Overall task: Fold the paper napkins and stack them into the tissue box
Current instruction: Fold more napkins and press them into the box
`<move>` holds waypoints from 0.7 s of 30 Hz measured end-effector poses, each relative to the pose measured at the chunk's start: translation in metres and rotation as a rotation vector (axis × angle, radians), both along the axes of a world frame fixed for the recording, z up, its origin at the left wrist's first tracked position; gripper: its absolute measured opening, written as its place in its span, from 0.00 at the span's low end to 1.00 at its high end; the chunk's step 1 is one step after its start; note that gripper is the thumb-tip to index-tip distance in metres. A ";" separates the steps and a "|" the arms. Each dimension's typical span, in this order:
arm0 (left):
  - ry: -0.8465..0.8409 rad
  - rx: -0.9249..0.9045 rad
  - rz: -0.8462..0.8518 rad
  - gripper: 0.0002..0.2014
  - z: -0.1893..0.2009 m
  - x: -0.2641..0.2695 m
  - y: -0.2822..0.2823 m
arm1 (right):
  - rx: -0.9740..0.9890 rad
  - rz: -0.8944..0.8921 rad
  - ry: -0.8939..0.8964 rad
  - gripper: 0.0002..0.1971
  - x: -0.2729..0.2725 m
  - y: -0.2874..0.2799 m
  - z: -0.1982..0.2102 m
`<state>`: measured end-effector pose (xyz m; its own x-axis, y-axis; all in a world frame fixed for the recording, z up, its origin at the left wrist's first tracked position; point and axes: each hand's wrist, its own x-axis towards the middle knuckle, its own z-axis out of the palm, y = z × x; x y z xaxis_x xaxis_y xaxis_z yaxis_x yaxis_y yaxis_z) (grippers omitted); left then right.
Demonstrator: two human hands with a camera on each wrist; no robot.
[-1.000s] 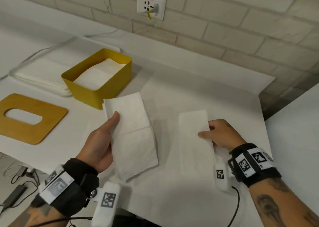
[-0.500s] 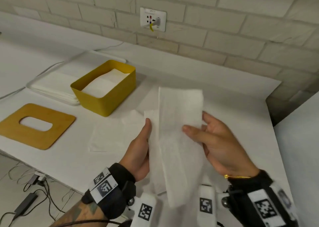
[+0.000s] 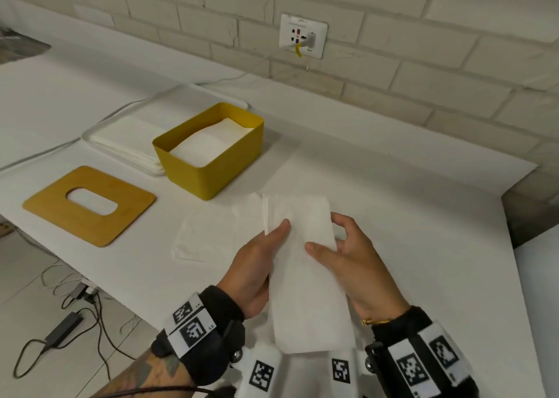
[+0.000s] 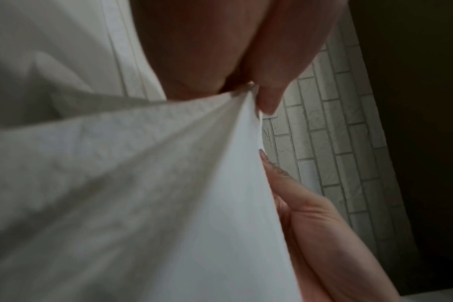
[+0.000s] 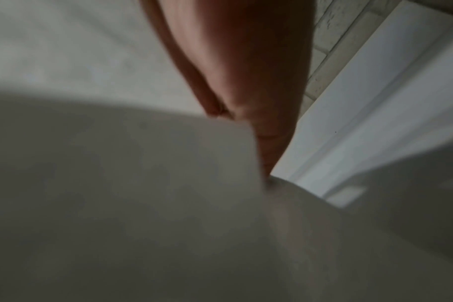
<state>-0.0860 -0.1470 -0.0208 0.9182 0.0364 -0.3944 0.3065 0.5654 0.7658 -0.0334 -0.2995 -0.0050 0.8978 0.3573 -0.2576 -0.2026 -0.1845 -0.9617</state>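
I hold a long folded white napkin strip above the table's front, between both hands. My left hand grips its left edge, thumb on top. My right hand holds the right edge, thumb on top and fingers behind. A second layer shows along the strip's left edge. In the left wrist view the napkin is pinched by my left fingers. The right wrist view is blurred, filled by napkin. The yellow tissue box stands behind, open, with folded napkins inside.
A flat napkin lies on the white table left of my hands. The wooden slotted lid rests at the left. A white tray with unfolded napkins sits behind the box. Cables lie on the floor below the table edge.
The right hand lifted the long strip off the table and brought it onto the napkin in my left hand. Both hands now hold the layers together, lower and closer to me.
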 end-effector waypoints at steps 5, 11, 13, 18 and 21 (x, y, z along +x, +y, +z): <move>0.011 0.029 0.172 0.21 -0.002 -0.010 0.035 | -0.174 0.071 -0.110 0.20 0.013 0.013 0.004; -0.057 0.054 0.484 0.16 0.014 -0.031 0.099 | -0.576 0.527 -0.480 0.16 0.028 0.047 -0.006; -0.072 0.076 0.535 0.16 0.017 -0.035 0.109 | -0.703 0.744 -0.554 0.18 0.025 0.061 -0.013; -0.051 0.089 0.578 0.16 0.018 -0.041 0.116 | -0.915 0.928 -0.579 0.22 0.023 0.065 -0.010; -0.034 0.089 0.580 0.17 0.015 -0.040 0.117 | -0.955 0.917 -0.548 0.24 0.026 0.043 -0.005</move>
<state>-0.1264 -0.0299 -0.0055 0.7503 0.5683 -0.3379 -0.0589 0.5665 0.8219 -0.0079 -0.2563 -0.0097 0.5121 0.7450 -0.4275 0.6892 -0.6534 -0.3132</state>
